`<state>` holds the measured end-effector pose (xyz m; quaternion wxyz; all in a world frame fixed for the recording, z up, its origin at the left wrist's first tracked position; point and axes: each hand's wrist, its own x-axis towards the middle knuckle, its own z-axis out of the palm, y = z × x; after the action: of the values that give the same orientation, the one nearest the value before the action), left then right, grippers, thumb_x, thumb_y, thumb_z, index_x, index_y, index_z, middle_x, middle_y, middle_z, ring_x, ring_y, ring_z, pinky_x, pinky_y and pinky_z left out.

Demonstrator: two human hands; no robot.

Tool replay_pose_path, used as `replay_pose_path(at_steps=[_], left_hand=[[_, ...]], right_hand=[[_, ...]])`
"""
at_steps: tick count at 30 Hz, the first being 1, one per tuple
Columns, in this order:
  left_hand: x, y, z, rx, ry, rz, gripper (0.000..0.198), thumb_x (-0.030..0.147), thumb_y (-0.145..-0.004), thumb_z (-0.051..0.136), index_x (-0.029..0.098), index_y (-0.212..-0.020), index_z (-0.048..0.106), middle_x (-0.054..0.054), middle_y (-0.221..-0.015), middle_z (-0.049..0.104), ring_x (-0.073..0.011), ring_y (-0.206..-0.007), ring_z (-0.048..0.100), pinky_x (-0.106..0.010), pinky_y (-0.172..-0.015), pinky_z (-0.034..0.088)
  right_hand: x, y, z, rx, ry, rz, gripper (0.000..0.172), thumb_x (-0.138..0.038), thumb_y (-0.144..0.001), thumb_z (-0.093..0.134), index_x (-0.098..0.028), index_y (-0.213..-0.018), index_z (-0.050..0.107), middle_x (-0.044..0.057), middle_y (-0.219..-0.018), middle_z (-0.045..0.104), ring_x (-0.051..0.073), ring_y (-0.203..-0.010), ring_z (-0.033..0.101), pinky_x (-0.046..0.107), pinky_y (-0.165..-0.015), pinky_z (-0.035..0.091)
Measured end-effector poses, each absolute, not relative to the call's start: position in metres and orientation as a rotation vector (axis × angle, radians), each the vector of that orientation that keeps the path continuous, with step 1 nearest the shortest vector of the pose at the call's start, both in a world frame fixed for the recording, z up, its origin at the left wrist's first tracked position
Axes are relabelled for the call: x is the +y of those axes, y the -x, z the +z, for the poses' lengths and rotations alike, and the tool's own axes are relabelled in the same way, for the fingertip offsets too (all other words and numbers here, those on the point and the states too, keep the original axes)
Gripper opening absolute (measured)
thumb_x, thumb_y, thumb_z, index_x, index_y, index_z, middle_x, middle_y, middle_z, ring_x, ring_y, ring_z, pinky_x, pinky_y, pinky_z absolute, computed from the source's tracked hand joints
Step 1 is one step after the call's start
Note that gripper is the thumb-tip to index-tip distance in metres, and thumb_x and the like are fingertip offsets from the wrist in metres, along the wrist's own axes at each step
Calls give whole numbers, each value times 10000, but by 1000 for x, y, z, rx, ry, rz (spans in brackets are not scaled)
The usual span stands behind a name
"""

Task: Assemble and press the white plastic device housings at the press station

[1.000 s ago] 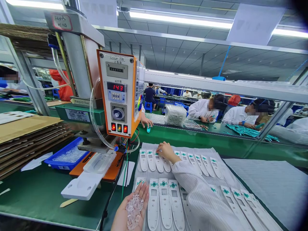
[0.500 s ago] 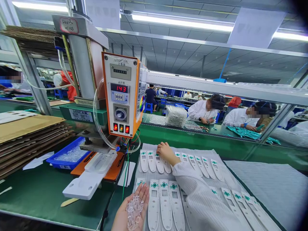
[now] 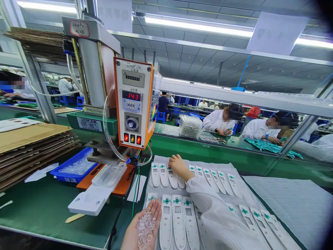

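Note:
My left hand [image 3: 142, 229] lies palm up at the bottom of the view, cupping a heap of small clear plastic pieces [image 3: 145, 227]. My right hand [image 3: 177, 165], in a white ribbed sleeve, reaches forward with fingers curled and pinched over the far row of white plastic shells [image 3: 163, 174]. These long shells carry green buttons and small windows. A nearer row of the same shells [image 3: 178, 217] lies beside my left hand. All rest on a white foam sheet [image 3: 247, 194].
An orange press controller [image 3: 133, 104] showing 143 stands at left over a white fixture [image 3: 91, 201]. A blue tray of clear parts [image 3: 74, 168] and stacked cardboard [image 3: 33, 142] lie farther left. Across the green belt [image 3: 208, 149], people in white sit working.
The view has shifted slightly. My right hand stays on the far row of shells, and my left hand keeps holding the clear pieces.

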<state>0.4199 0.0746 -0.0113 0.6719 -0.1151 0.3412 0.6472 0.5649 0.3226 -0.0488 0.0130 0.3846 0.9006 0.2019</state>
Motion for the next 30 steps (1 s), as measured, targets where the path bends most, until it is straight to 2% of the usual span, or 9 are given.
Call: replay_pose_path(at_steps=[9,17,23,30], left_hand=[[73,-419,-7,818,266,1414,513,82,-931,300,18,-1436,361,-178,-897,755,-275,-1005,698,-375,-863,602],[77,-418,-9,794,241,1429,517,71,-921,294,4,-1429,367,-197,-933,749,-262,-987,708,-335,-789,619],[76,-417,-10,781,250,1427,469,61,-921,298,-36,-1354,446,-188,-867,753,-246,-870,738,-305,-725,624],[76,-418,-8,769,259,1414,466,56,-919,314,-6,-1359,454,-165,-890,758,-237,-871,738,-305,-733,624]], right_hand=[[327,-564,-47,2803,-1080,714,181,-307,-932,568,-136,-947,623,44,-1006,630,176,-1018,587,394,-919,485],[330,-561,-47,2773,-1064,744,203,-334,-928,572,-137,-935,620,45,-994,627,174,-1002,585,387,-910,482],[332,-564,-44,2769,-1099,733,209,-339,-926,577,-136,-949,620,46,-1005,628,176,-1004,587,392,-911,483],[331,-561,-42,2767,-1038,735,200,-326,-925,580,-132,-942,626,50,-1011,634,180,-1023,587,398,-924,480]])
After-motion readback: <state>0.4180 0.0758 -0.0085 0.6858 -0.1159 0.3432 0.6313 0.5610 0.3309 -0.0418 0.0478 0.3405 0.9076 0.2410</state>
